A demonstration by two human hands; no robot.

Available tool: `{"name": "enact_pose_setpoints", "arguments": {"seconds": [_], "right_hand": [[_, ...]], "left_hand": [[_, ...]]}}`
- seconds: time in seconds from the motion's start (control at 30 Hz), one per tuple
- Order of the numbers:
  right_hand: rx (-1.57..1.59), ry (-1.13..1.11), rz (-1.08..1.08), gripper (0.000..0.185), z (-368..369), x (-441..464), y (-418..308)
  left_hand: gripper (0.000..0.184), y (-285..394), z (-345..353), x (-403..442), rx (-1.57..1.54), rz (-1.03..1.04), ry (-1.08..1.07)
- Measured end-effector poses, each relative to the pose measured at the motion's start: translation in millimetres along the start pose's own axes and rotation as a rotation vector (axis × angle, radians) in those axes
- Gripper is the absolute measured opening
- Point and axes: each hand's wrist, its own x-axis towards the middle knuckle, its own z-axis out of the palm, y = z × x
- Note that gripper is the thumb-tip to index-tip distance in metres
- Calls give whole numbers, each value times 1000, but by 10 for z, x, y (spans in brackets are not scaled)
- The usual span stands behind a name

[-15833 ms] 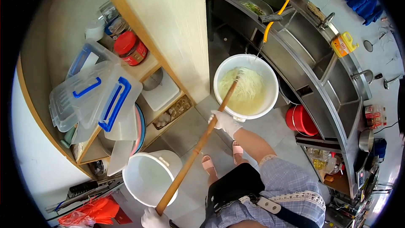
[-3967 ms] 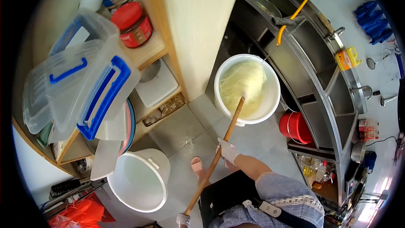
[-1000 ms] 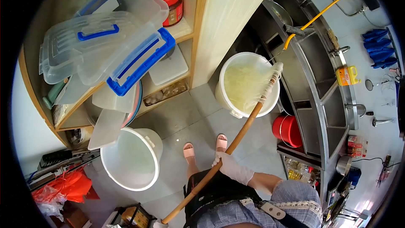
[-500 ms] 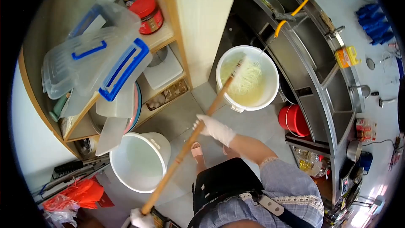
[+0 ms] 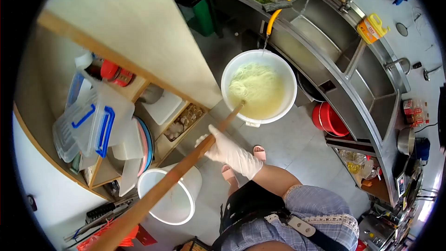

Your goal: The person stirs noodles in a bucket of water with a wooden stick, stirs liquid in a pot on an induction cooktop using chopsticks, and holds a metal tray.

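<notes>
My right hand (image 5: 232, 152), in a thin white glove, is wrapped around a long wooden pole (image 5: 181, 172). The pole slants from the lower left edge up to a large white bucket (image 5: 290, 95), where its far tip dips into cloudy yellowish liquid. Pale, thin noodle-like strands (image 5: 253, 79) are heaped at the surface beside the tip. A yellow hose (image 5: 282, 9) hangs over the bucket's rim and runs water into it. My left hand is outside the picture.
A second white bucket (image 5: 193, 204) stands below the pole at left. Wooden shelves (image 5: 162, 93) hold clear lidded boxes (image 5: 88, 121) and a red-lidded jar (image 5: 116, 73). Along the right run steel sinks (image 5: 320, 32), with a red bucket (image 5: 331, 120) beneath. A green bin (image 5: 202, 18) is at the back.
The pole's tip has moved from above the strands down into the liquid. My left hand has gone out of view at the lower left. The camera view has turned.
</notes>
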Motion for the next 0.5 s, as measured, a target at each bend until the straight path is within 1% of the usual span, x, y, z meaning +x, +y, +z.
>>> {"name": "enact_pose_setpoints", "arguments": {"seconds": [0.03, 0.07, 0.1, 0.13, 0.17, 0.2, 0.23, 0.27, 0.3, 0.33, 0.37, 0.4, 0.47, 0.5], "right_hand": [[102, -29, -6, 34, -123, 168, -226], [143, 31, -66, 33, -243, 337, -470], [184, 93, -126, 32, -343, 471, -701], [181, 132, -177, 31, -474, 609, -902], [176, 172, -228, 31, -596, 756, -1096], [191, 219, -257, 30, -676, 826, -1228], [198, 218, -255, 30, -808, 918, -1337], [147, 220, -242, 26, -968, 1025, -1422], [98, 220, -228, 23, -1080, 1094, -1480], [-14, 243, -214, 20, -1142, 1109, -1528], [-3, 239, -211, 20, -1224, 1178, -1567], [15, 278, -221, 20, -1332, 1263, -1600], [87, 381, -235, 19, -1458, 1358, -1662], [87, 382, -232, 19, -1579, 1421, -1684]], "left_hand": [[32, 176, 122, 202, -38, 53, -74], [33, 401, 289, 370, -48, 104, -152], [36, 707, 516, 515, 17, 157, -203], [37, 1023, 715, 676, 24, 276, -300], [7, 1378, 799, 819, -29, 357, -403], [7, 1692, 982, 746, -77, 367, -614], [7, 1900, 1223, 576, -152, 526, -724], [12, 2127, 1338, 487, -211, 614, -832], [19, 2198, 1464, 338, -365, 595, -995], [26, 2221, 1512, 199, -593, 477, -1048], [28, 2277, 1596, 9, -608, 350, -1256], [29, 2367, 1619, -171, -638, 240, -1249], [23, 2579, 1693, -702, -770, 26, -1155], [20, 2719, 1678, -918, -818, -102, -1174]]}}
